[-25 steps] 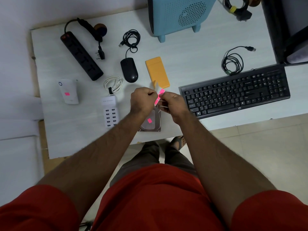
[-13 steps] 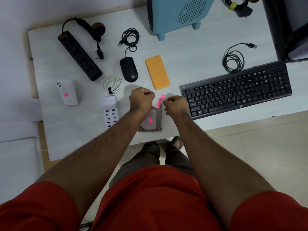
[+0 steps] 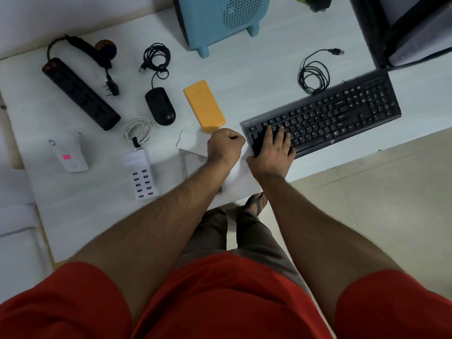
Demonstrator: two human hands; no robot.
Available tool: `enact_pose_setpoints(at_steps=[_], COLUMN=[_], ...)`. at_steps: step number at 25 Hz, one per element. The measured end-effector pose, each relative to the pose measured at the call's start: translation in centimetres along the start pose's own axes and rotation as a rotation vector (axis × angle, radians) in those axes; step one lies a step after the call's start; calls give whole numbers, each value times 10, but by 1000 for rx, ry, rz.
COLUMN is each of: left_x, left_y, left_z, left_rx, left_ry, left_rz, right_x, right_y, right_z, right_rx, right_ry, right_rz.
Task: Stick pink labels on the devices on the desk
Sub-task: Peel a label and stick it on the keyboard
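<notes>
- White counter (image 3: 244,77) under everything, spanning left to right.
- Blue box-like device (image 3: 220,18) at far centre.
- Black keyboard (image 3: 342,108) at right, angled; right hand (image 3: 274,152) flat on its near-left corner, fingers (image 3: 276,135) straight and slightly spread over the keys.
- Black power strip (image 3: 80,94) at far left.
- Orange case (image 3: 204,105) and black mouse (image 3: 160,106) side by side at centre.
- White USB hub (image 3: 141,177) near left.
- White device (image 3: 68,152) farther left, bearing a pink label (image 3: 66,157).
- Left hand (image 3: 225,145) just left of keyboard, fingers curled into a fist; contents impossible to tell.
</notes>
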State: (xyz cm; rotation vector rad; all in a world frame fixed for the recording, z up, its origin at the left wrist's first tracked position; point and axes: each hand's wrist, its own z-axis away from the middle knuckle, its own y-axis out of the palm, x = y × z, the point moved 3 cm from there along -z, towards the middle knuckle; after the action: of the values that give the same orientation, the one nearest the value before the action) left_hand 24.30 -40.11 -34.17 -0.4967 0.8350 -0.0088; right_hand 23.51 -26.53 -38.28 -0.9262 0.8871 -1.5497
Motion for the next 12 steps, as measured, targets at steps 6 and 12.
enact_pose_setpoints(at_steps=[6, 12], left_x=[-19, -64], left_y=[10, -2], left_z=[11, 24], left_rx=[-34, -274], left_ry=[39, 21], left_rz=[104, 455], right_x=[-11, -11], right_y=[-23, -112], right_z=[7, 22], right_rx=[-4, -153], right_ry=[-55, -145], right_rz=[-69, -128])
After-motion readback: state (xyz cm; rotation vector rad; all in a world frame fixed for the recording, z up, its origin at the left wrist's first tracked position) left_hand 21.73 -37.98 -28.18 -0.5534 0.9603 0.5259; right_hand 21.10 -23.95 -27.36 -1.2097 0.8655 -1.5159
